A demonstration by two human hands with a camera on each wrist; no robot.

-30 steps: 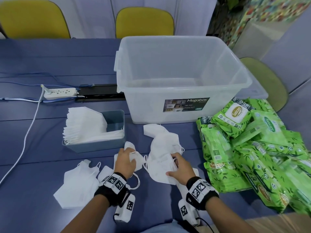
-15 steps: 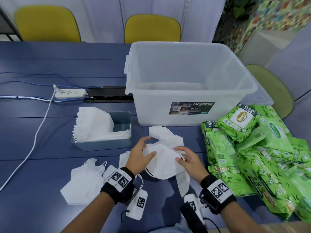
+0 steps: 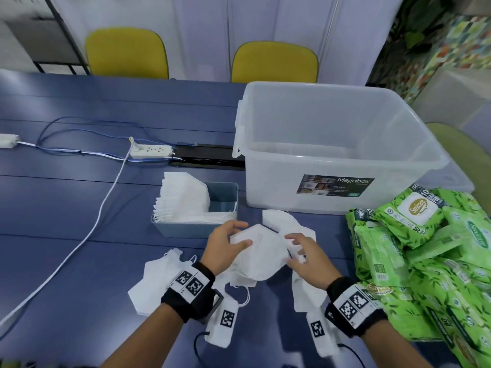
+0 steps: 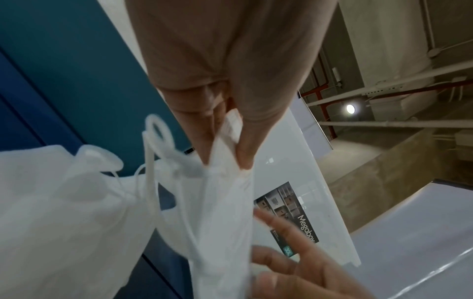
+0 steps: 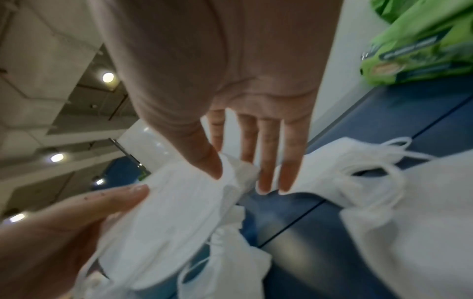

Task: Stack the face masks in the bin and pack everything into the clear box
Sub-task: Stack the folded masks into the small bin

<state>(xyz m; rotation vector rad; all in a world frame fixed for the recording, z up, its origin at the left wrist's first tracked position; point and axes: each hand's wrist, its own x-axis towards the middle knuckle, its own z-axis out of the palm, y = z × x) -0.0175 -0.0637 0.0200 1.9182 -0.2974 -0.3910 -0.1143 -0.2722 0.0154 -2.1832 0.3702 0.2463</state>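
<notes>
Left hand (image 3: 224, 248): thumb and fingers pinched on the left edge of a white face mask (image 3: 261, 254), held just above the table (image 3: 79, 208) near the body. Pinch confirmed in the left wrist view, mask edge clamped between thumb and forefinger.

Right hand (image 3: 308, 257): at the right edge of the same mask. In the right wrist view, thumb pressed on a fold of the mask, fingers (image 5: 266, 161) nearly straight and spread; full grip cannot be told.

Bin (image 3: 223, 197): blue-grey, just beyond the left hand, holding a stack of masks (image 3: 183, 200) packed upright against its left end; right part of the bin bare.

Loose masks (image 3: 152, 285): lying flat on the table near the left wrist, with more under and beside the right wrist and one beyond the held mask.

Clear box (image 3: 332, 144): far right of the bin, open top, label reading "Megabox" on its near wall.

Green wipe packs (image 3: 414, 243): piled at the right, beside the clear box.

Power strip (image 3: 151, 151): far left, with white cable trailing toward the near left edge.
</notes>
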